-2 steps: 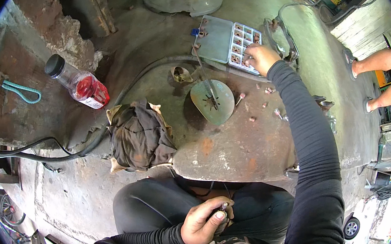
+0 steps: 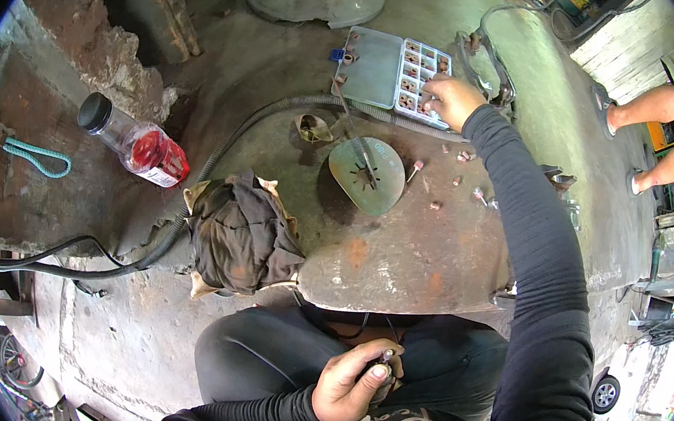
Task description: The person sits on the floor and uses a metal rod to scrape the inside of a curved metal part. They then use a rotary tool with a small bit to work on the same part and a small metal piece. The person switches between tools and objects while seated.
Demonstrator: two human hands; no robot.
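One piece at a time probably suited the far, divided open box, where your right hand bent over coppery parts, though whether it pinched any could not be told, while your left hand curled around a small metal-tipped object at the near side.

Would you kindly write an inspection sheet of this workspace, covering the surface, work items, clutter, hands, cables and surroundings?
Surface: worn grey work surface, rust-coloured patches.
Work items: open compartment box with small brownish parts inside.
Clutter: crumpled dark cloth, jar with red contents, green disc.
Hands: right hand at the box's compartments, its grip unclear; left hand holds a small object, kind unclear.
Cables: ribbed hose runs between box and disc.
Surroundings: another person's legs at right; car wheel at lower right.
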